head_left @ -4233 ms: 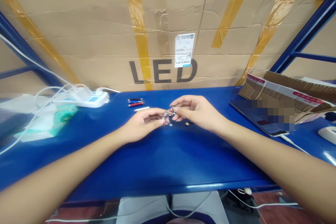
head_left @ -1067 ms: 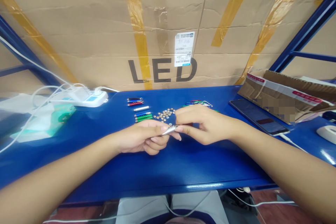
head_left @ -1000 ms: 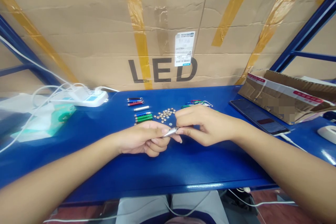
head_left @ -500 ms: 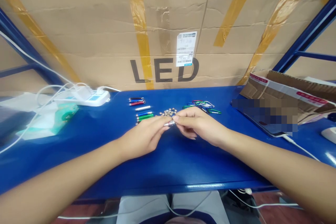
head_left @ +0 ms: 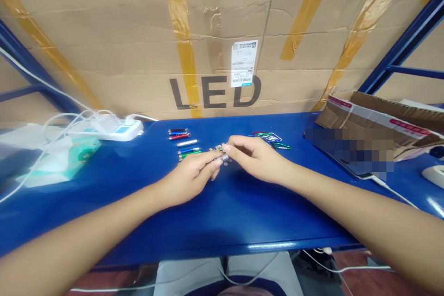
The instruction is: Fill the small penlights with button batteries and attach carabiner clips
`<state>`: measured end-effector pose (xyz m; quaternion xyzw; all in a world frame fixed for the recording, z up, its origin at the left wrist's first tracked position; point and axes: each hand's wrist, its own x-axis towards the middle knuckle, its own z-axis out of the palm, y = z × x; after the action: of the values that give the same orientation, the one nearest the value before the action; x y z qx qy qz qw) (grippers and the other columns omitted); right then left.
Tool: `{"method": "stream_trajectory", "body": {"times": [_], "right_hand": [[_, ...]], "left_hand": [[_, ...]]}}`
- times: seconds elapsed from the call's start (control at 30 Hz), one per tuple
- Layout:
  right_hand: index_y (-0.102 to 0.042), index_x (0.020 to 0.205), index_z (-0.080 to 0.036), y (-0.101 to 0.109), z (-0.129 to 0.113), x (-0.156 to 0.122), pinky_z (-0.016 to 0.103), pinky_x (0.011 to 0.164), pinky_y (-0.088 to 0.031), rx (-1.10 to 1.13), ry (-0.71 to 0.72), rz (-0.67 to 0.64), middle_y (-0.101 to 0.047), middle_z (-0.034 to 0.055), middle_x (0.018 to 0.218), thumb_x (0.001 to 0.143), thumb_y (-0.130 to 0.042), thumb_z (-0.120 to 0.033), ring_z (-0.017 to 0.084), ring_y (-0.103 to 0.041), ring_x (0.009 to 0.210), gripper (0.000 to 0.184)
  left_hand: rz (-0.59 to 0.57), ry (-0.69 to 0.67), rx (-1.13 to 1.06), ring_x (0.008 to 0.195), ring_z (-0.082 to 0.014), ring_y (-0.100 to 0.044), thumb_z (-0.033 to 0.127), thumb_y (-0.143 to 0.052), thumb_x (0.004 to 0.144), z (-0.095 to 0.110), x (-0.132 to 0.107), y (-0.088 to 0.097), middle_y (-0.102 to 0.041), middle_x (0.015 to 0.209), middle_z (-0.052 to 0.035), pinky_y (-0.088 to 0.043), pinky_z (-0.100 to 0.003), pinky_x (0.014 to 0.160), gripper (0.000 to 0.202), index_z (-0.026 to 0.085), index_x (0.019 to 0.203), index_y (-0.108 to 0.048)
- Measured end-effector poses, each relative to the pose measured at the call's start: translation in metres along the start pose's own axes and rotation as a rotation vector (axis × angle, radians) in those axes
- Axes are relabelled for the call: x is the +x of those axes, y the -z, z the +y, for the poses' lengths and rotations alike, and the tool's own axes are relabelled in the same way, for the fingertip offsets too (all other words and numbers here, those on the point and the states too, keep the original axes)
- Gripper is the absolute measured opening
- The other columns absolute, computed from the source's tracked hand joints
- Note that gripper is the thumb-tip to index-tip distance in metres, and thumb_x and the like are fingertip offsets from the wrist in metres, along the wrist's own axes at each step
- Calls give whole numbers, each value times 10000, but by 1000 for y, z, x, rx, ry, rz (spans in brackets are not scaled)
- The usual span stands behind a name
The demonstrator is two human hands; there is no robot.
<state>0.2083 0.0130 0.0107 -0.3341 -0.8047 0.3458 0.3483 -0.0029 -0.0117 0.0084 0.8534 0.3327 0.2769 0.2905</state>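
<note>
- Over the bench (head_left: 222, 215), the left hand (head_left: 194, 173) has its grip closed on a small silvery tube (head_left: 222, 157), thumb and fingers around it.
- The right hand (head_left: 255, 157) has its thumb and fingertips together near the tube's 2 o'clock end; whether they pinch anything, I cannot tell.
- The tube looks light, stiff and slick, probably not fragile; mid-barrel seems the best hold, leaving that end free.
- Discs (head_left: 218, 147), partly hidden, lie near 11 o'clock from it, clips (head_left: 267, 138) at 2 o'clock.
</note>
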Motion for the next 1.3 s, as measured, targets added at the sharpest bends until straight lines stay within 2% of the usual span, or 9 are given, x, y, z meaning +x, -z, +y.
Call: {"method": "stream_trajectory", "body": {"times": [0.07,0.13,0.23,0.4,0.53,0.7,0.9,1.07,1.3], "right_hand": [[-507,714,-192,1,2,-1,255,620,-336,-136,148,-22,-482,-30,663,995,-481,-397,109,-438,631,348],[-509,702,-189,-1,1,-3,257,608,-324,-175,167,-11,-477,-33,641,995,-471,-357,106,-424,610,339],[-482,663,-190,-7,-2,-4,260,579,-307,-111,40,38,-445,-33,619,984,-466,-380,108,-397,592,373],[-425,633,-210,-16,-3,-3,236,452,-256,178,-248,-17,-387,-67,493,967,-469,-511,82,-325,436,452],[-427,671,-224,-17,-2,-2,225,374,-238,378,-399,-43,-321,-99,441,957,-491,-544,81,-300,358,433],[-463,702,-209,-11,-1,0,225,445,-300,302,-181,-14,-347,-84,536,965,-473,-569,76,-321,438,447],[-470,692,-192,-2,-6,-2,252,588,-348,-13,20,-39,-447,-34,653,996,-454,-447,109,-419,614,397],[-462,679,-190,2,-9,-4,242,585,-343,-138,106,42,-451,-35,637,1006,-439,-375,102,-425,601,376],[-568,746,-173,5,-7,-5,223,636,-377,-305,255,65,-603,-11,693,1016,-452,-269,96,-528,629,309]], "left_hand": [[-29,29,-68,631,-119,-507,314,-373,1039,-1,0,-2,-554,702,3,-417,-239,668,345,171,785,-557],[-17,20,-75,621,-119,-511,304,-389,1034,-2,0,-4,-561,694,2,-424,-240,659,333,169,785,-565],[44,-71,71,667,-144,-562,249,-439,1013,-4,-1,-4,-611,725,-21,-454,-256,685,255,169,865,-630],[106,-266,366,946,-202,-658,171,-451,992,-13,-4,-3,-705,1052,-108,-513,-314,862,316,161,1261,-616],[113,-266,397,988,-192,-656,185,-437,1008,-14,-2,-1,-702,1090,-104,-508,-313,900,317,161,1279,-600],[63,-91,188,714,-120,-587,238,-427,1027,-5,1,4,-641,781,-1,-467,-243,731,234,162,1019,-649],[-36,-1,-29,675,-97,-521,302,-419,1034,-4,1,2,-575,744,13,-423,-234,689,307,156,818,-580],[-44,87,-293,638,-92,-464,378,-408,1039,-10,0,-1,-546,752,11,-394,-238,620,307,153,944,-594],[-80,169,-543,590,-82,-390,406,-462,1019,-7,-1,-1,-493,726,25,-319,-230,526,325,142,1133,-613]]}}
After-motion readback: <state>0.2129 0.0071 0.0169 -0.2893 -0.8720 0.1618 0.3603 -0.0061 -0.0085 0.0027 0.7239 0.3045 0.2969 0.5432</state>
